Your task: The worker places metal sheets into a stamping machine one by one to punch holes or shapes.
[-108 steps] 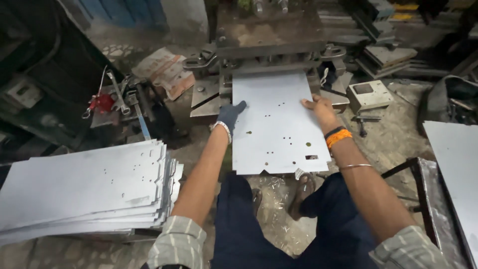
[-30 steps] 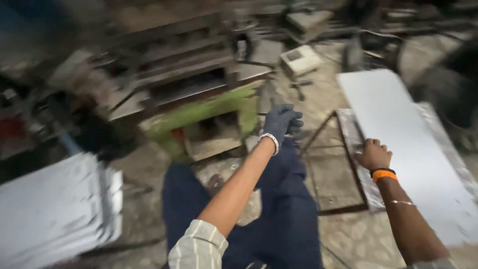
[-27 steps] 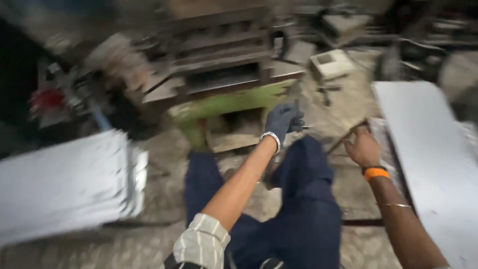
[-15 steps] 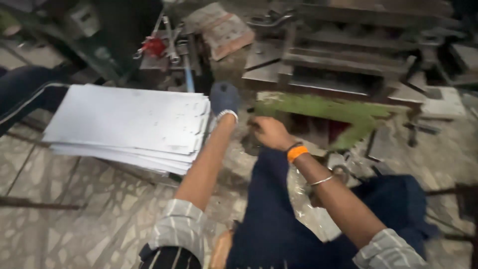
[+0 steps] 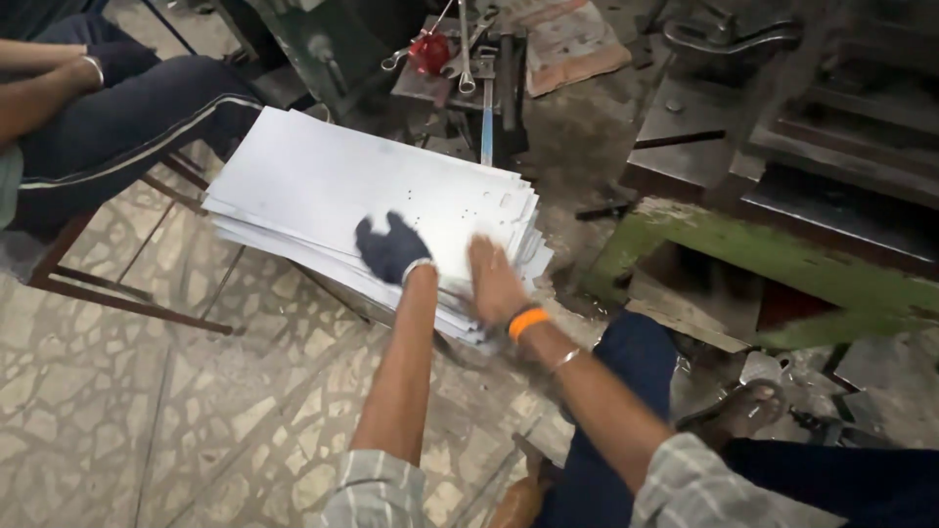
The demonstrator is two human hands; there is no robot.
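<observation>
A stack of thin white metal sheets (image 5: 333, 186) with small punched holes lies on a low stand to my left. My left hand (image 5: 389, 249), in a dark glove, rests on the near edge of the top sheet. Beside it my bare right hand (image 5: 494, 284), with an orange wristband, lies on the stack's near right corner with fingers spread. Neither hand has a sheet lifted; both are slightly blurred.
The press machine with its green frame (image 5: 773, 259) stands at the right. Another person sits at the upper left, a dark trouser leg (image 5: 127, 108) close to the stack. Tools and a red object (image 5: 430, 51) lie behind the stack. The floor is cracked stone.
My view swung from the press and the right-hand sheet pile to the left stack. Both hands moved left and now lie on the stack's near edge.
</observation>
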